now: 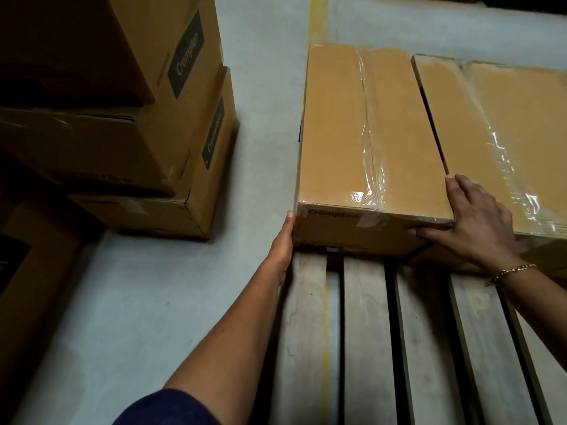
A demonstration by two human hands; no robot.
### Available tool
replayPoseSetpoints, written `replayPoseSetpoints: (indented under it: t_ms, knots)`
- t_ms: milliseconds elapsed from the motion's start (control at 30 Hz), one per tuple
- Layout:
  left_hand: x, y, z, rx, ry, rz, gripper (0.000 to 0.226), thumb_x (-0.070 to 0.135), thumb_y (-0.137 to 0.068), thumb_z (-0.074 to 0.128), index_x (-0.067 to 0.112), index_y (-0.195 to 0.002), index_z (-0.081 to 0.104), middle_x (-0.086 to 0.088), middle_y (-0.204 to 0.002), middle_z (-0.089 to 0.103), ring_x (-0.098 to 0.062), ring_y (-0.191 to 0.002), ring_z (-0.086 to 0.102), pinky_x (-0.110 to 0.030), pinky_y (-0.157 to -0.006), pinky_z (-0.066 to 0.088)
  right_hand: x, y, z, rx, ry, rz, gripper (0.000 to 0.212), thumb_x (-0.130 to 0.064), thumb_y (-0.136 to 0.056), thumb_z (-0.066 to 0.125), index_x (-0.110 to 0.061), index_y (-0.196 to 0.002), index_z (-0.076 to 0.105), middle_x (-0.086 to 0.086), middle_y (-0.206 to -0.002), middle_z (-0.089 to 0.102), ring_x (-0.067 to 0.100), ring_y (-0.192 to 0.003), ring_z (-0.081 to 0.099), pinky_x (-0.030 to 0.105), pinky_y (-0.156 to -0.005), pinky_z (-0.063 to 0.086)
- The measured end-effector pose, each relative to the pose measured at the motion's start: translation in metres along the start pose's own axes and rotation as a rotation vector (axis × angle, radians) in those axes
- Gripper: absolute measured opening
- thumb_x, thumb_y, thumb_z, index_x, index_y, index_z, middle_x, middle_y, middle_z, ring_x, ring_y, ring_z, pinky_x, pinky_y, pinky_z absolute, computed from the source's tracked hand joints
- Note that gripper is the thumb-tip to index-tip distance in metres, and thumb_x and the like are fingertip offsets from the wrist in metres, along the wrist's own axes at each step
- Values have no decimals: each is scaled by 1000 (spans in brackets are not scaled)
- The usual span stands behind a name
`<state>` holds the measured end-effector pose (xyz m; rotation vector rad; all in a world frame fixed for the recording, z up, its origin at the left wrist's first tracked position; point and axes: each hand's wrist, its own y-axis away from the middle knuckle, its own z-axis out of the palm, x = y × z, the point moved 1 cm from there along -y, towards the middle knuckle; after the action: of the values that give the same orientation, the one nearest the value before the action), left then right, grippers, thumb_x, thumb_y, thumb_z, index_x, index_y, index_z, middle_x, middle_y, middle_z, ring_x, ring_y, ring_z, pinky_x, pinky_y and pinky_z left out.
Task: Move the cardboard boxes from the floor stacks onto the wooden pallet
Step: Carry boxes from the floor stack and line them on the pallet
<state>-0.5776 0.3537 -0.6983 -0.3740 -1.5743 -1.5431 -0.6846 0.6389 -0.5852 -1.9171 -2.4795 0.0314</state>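
Observation:
A taped cardboard box (365, 133) lies flat on the far left part of the wooden pallet (365, 332). My left hand (283, 243) presses flat against its near left corner, fingers straight. My right hand (472, 222) lies over its near right corner, thumb on the front face and fingers spread on top. A second taped box (503, 133) lies beside it on the right, a narrow gap between them. The floor stack of boxes (147, 124) stands at the left.
Grey concrete floor (260, 118) separates the stack from the pallet. Another dark box (27, 271) sits at the lower left. A yellow floor line (314, 19) runs behind the pallet. The near pallet slats are bare, with dark gaps between them.

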Motion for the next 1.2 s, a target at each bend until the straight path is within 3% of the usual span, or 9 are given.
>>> replayPoseSetpoints:
  t_ms: [267,400,467,567,633,767,967,1100,1200]
  knots:
    - [1,3,0,9,9,12,68,69,-100,31,28,-152,46,9,-153,48,-12,-146,37,-40,-117,25,3,-1,3,-22,25,-3,121,-80,-68,67,-21,-161,17,3,-168,16,26,-153,18,52,-119,23]
    - [4,-3,-8,147,-15,45,79,74,-97,33,24,-157,37,2,-160,39,-21,-149,34,-51,-122,23,4,-2,0,-73,32,-16,128,-85,-67,64,-19,-162,8,1,-170,8,21,-155,10,47,-122,18]
    - [20,-3,-12,325,-62,168,79,75,-95,35,21,-153,45,-2,-156,46,-26,-145,40,-49,-121,29,10,0,-5,-104,-14,-34,133,-86,-66,64,-19,-163,2,0,-171,4,19,-156,7,46,-124,14]
    - [65,14,-11,611,-242,498,60,59,-103,37,18,-141,58,-7,-143,57,-28,-134,50,-41,-111,39,30,8,-13,-72,-75,-69,134,-90,-63,59,-22,-163,-1,-3,-171,1,18,-157,5,45,-125,9]
    - [94,37,5,663,-444,764,57,56,-103,37,19,-142,56,-7,-145,54,-26,-134,48,-42,-109,39,52,15,-17,-46,-75,-73,135,-94,-61,49,-23,-163,-3,-3,-171,0,17,-157,3,45,-125,7]
    - [117,66,79,421,-825,1112,63,60,-97,44,19,-144,53,-4,-149,51,-22,-138,45,-40,-109,38,109,25,-20,-43,-54,-29,134,-102,-59,38,-26,-163,0,-3,-171,-2,19,-157,1,49,-126,6]
    - [84,60,200,9,-1674,1061,96,83,-89,36,25,-163,13,-3,-171,5,-22,-157,4,-48,-127,8,166,23,-8,-139,14,-61,138,-110,-46,19,-37,-162,1,-7,-171,-5,19,-157,-1,51,-125,9]
    - [74,36,221,18,-1795,950,104,89,-85,27,26,-163,3,-6,-171,0,-26,-158,-1,-52,-127,6,172,18,6,-155,30,-103,131,-109,-47,12,-43,-160,-5,-9,-171,0,18,-157,2,52,-123,10]
    - [64,28,217,71,-1847,942,96,86,-89,16,27,-163,1,-7,-171,-2,-27,-158,-2,-51,-126,5,173,18,13,-97,6,-114,125,-106,-53,8,-43,-160,4,-11,-170,11,18,-156,10,53,-122,13]
